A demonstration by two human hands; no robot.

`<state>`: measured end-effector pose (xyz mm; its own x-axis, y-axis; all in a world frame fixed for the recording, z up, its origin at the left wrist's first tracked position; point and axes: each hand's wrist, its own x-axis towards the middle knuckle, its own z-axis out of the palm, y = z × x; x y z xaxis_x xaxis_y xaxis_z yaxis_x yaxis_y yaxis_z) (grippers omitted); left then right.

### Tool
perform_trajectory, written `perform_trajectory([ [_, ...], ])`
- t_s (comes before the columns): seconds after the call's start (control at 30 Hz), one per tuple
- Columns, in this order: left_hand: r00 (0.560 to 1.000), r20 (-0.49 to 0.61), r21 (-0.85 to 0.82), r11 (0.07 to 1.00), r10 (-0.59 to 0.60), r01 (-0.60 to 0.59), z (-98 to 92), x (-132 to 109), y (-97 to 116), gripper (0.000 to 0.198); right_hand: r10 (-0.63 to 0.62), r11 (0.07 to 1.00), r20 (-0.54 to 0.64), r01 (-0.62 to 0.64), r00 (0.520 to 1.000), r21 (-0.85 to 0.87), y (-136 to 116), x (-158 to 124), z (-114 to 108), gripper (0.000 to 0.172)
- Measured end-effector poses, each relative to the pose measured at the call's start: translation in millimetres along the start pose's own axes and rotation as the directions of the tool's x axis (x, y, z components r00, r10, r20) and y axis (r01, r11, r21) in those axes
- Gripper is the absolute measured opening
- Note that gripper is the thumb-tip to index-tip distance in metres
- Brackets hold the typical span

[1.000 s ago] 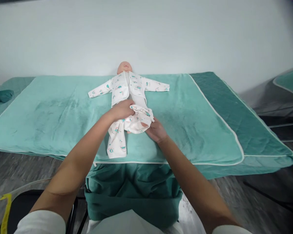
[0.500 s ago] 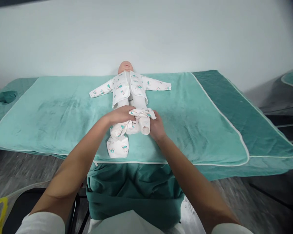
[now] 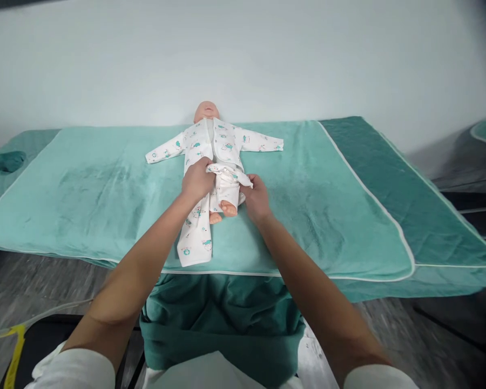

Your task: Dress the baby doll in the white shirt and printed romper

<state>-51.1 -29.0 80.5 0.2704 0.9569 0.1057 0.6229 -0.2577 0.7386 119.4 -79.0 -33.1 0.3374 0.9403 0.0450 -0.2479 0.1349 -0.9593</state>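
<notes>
A baby doll (image 3: pixel 206 110) lies on its back, head toward the wall, in a white printed jacket (image 3: pixel 229 142) with its sleeves spread wide. Matching printed baby pants (image 3: pixel 195 237) are bunched round its legs. One pant leg stretches flat toward the near edge. The doll's two feet (image 3: pixel 229 208) show below the bunched cloth. My left hand (image 3: pixel 198 179) is closed on the waistband at the left of the legs. At the right, my right hand (image 3: pixel 256 198) pinches the other side of the waistband.
A light green blanket (image 3: pixel 105 189) with white piping covers the bed, over a darker green cover (image 3: pixel 372 156). A white wall (image 3: pixel 243 59) rises behind. At lower left stand a black chair (image 3: pixel 36 340) and a yellow strap (image 3: pixel 15 356).
Both hands have moved up the doll's legs, drawing the pants toward the jacket. The doll's feet have come into view, and the left pant leg lies straighter.
</notes>
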Motion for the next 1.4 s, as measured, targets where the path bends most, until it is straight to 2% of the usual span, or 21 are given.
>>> perform_trajectory([
  [0.1, 0.996, 0.089, -0.216, 0.976, 0.028, -0.008, -6.2, -2, -6, 0.012, -0.053, 0.999, -0.054, 0.052, 0.997, -0.017, -6, 2, -4, 0.027],
  [0.2, 0.963, 0.268, -0.471, 0.876, 0.030, 0.104, -18.1, -7, -16, 0.023, -0.111, 0.990, 0.066, 0.116, 0.992, -0.075, -25, 2, -9, 0.028],
  [0.27, 0.936, 0.352, -0.579, 0.790, 0.019, 0.202, -23.4, -10, -21, 0.031, -0.148, 0.974, 0.222, 0.181, 0.964, -0.137, -45, 3, -7, 0.030],
  [0.33, 0.922, 0.388, -0.662, 0.699, 0.008, 0.272, -23.9, -12, -23, 0.035, -0.123, 0.945, 0.422, 0.235, 0.898, -0.226, -69, 7, 2, 0.029],
  [0.4, 0.924, 0.382, -0.728, 0.619, 0.010, 0.294, -20.7, -12, -21, 0.037, -0.032, 0.892, 0.579, 0.284, 0.815, -0.351, -90, 17, 17, 0.024],
  [0.47, 0.939, 0.345, -0.774, 0.569, 0.013, 0.277, -16.9, -12, -17, 0.039, 0.097, 0.842, 0.673, 0.301, 0.734, -0.449, -102, 30, 33, 0.019],
  [0.53, 0.956, 0.295, -0.799, 0.548, -0.005, 0.249, -15.4, -12, -16, 0.040, 0.180, 0.839, 0.698, 0.263, 0.693, -0.477, -102, 43, 42, 0.022],
  [0.63, 0.962, 0.269, -0.772, 0.590, -0.036, 0.238, -18.5, -15, -25, 0.037, 0.162, 0.937, 0.690, 0.109, 0.705, -0.331, -84, 56, 44, 0.023],
  [0.7, 0.947, 0.319, -0.721, 0.641, -0.031, 0.264, -21.6, -19, -34, 0.036, 0.139, 0.984, 0.673, -0.027, 0.726, -0.173, -70, 59, 39, 0.029],
  [0.77, 0.929, 0.369, -0.689, 0.664, -0.023, 0.290, -23.0, -23, -43, 0.040, 0.153, 0.987, 0.658, -0.141, 0.738, -0.072, -62, 58, 36, 0.034],
  [0.83, 0.926, 0.378, -0.705, 0.642, -0.019, 0.301, -21.9, -26, -50, 0.045, 0.175, 0.977, 0.654, -0.210, 0.736, -0.025, -59, 55, 35, 0.035],
  [0.97, 0.940, 0.341, -0.790, 0.533, -0.030, 0.303, -13.0, -24, -49, 0.047, 0.202, 0.950, 0.639, -0.308, 0.742, 0.057, -60, 49, 37, 0.038],
  [1.1, 0.980, 0.180, -0.850, 0.487, -0.087, 0.199, -0.3, -18, -45, 0.051, 0.217, 0.923, 0.537, -0.350, 0.815, 0.158, -56, 45, 39, 0.045],
  [1.2, 0.989, 0.104, -0.850, 0.507, -0.106, 0.144, 4.0, -18, -47, 0.056, 0.195, 0.937, 0.538, -0.317, 0.820, 0.143, -55, 41, 41, 0.042],
  [1.3, 0.981, 0.195, -0.780, 0.605, -0.011, 0.162, 1.1, -26, -48, 0.064, 0.177, 0.964, 0.549, -0.256, 0.817, 0.069, -57, 36, 46, 0.040],
  [1.4, 0.950, 0.308, -0.652, 0.739, 0.051, 0.171, -2.2, -37, -45, 0.065, 0.169, 0.976, 0.517, -0.216, 0.839, 0.030, -58, 32, 49, 0.044],
])
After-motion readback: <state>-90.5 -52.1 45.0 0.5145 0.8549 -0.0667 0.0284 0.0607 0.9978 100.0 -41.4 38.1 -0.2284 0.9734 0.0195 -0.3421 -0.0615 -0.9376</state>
